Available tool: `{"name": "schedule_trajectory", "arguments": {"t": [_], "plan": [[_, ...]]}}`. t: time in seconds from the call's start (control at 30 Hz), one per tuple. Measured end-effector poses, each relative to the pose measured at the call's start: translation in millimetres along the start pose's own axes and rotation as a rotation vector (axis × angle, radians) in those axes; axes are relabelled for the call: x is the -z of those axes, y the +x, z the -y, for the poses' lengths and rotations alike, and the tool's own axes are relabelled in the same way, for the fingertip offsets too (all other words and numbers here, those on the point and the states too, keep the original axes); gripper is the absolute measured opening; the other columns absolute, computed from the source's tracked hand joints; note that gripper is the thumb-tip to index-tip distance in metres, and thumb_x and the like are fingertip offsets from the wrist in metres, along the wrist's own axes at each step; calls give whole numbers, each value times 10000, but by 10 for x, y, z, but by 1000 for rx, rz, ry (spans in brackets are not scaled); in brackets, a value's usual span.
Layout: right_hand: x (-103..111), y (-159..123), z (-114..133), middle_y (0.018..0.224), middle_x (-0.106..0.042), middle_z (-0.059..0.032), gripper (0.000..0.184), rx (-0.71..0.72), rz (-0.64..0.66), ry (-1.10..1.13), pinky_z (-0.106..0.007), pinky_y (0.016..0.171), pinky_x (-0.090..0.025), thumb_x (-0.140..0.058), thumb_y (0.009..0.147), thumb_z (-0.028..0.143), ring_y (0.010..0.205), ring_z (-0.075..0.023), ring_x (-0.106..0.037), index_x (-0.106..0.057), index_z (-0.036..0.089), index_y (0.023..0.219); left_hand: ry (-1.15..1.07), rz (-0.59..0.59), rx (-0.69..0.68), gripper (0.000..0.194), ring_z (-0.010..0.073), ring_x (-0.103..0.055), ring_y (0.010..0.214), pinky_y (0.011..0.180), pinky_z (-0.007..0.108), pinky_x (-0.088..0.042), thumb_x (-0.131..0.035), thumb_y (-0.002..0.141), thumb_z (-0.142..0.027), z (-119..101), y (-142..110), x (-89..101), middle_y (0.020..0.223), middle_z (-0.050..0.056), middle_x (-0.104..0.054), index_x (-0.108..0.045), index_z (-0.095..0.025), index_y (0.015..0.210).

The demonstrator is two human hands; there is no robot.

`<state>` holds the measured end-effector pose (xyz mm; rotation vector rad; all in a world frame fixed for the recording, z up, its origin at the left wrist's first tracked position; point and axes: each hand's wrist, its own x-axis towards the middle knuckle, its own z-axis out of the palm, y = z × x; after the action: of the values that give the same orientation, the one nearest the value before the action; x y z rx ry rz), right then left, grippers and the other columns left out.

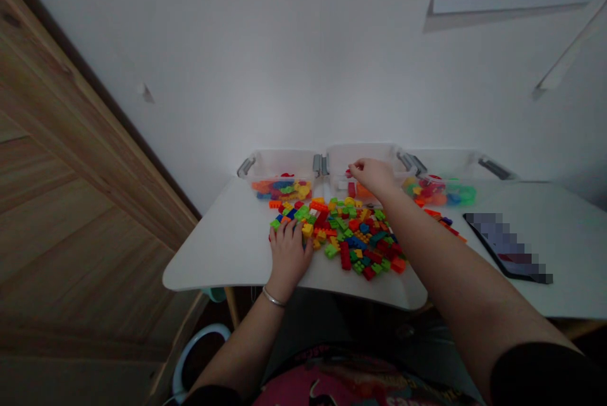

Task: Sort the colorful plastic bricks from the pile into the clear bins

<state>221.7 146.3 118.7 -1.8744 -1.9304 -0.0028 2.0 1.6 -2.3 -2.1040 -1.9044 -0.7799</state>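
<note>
A wide pile of colourful toy building bricks lies on the white table. At its left end my left hand rests palm down, fingers spread and touching the bricks, with nothing gripped. My right hand is above the middle clear plastic box, fingers pinched together on a small red brick, of which only an edge shows. A red brick and an orange one show through the front of that box. My right forearm hides part of the pile.
A left clear box and a right clear box, both holding colourful pieces, flank the middle one along the wall. A tablet or phone lies at the right. Loose orange bricks lie beyond my right forearm. Wooden panelling stands at the left.
</note>
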Motion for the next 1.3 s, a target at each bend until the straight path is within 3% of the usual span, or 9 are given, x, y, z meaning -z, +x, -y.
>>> {"name": "schedule_trajectory", "arguments": {"t": [0.23, 0.4, 0.67, 0.8, 0.9, 1.03, 1.3], "plan": [[-32, -3, -47, 924, -752, -108, 403, 44, -45, -52, -330, 777, -446, -431, 907, 444, 869, -231, -673, -748, 206, 985, -1, -3, 1, 416, 338, -482, 1257, 1123, 600, -264, -527, 874, -327, 1, -2, -2, 1308, 134, -604, -595, -179, 1257], [12, -26, -83, 947, -748, -81, 339, 120, -110, 113, -322, 791, -450, -473, 891, 381, 877, -218, -653, -736, 196, 998, 5, -9, -6, 414, 341, -479, 1261, 1126, 603, -258, -518, 879, -326, 14, -3, -27, 1303, 132, -607, -593, -178, 1259], [334, -396, -171, 998, -708, -80, 308, 212, -449, 472, -376, 869, -475, -484, 879, 367, 911, -209, -619, -689, 196, 1033, 5, 0, 4, 418, 338, -481, 1256, 1129, 605, -258, -525, 876, -321, -19, 8, -10, 1305, 136, -605, -592, -165, 1258], [420, -682, -416, 991, -703, -78, 292, 165, -515, 492, -382, 835, -496, -505, 876, 386, 877, -208, -625, -687, 208, 1019, 11, 11, 2, 421, 337, -479, 1258, 1132, 604, -252, -522, 880, -322, -24, 15, 5, 1308, 138, -603, -589, -159, 1262], [380, -847, -670, 948, -707, -92, 271, 164, -479, 335, -423, 862, -481, -530, 853, 368, 898, -244, -630, -701, 196, 975, 16, 16, -4, 423, 337, -483, 1252, 1131, 600, -255, -529, 876, -318, -20, 20, 0, 1301, 140, -608, -591, -145, 1257], [206, -1029, -1059, 946, -716, -100, 283, 171, -431, 152, -462, 893, -461, -525, 839, 381, 937, -280, -633, -707, 190, 944, 21, 6, -6, 424, 334, -483, 1252, 1123, 603, -261, -530, 873, -308, -14, 21, -31, 1306, 135, -605, -585, -149, 1263], [-132, -1382, -1665, 993, -708, -115, 376, -4, -350, 9, -455, 888, -457, -442, 857, 437, 947, -287, -627, -699, 199, 992, 16, 9, 3, 411, 330, -484, 1255, 1128, 593, -259, -530, 879, -319, -29, 22, -8, 1299, 131, -609, -593, -160, 1252]]}}
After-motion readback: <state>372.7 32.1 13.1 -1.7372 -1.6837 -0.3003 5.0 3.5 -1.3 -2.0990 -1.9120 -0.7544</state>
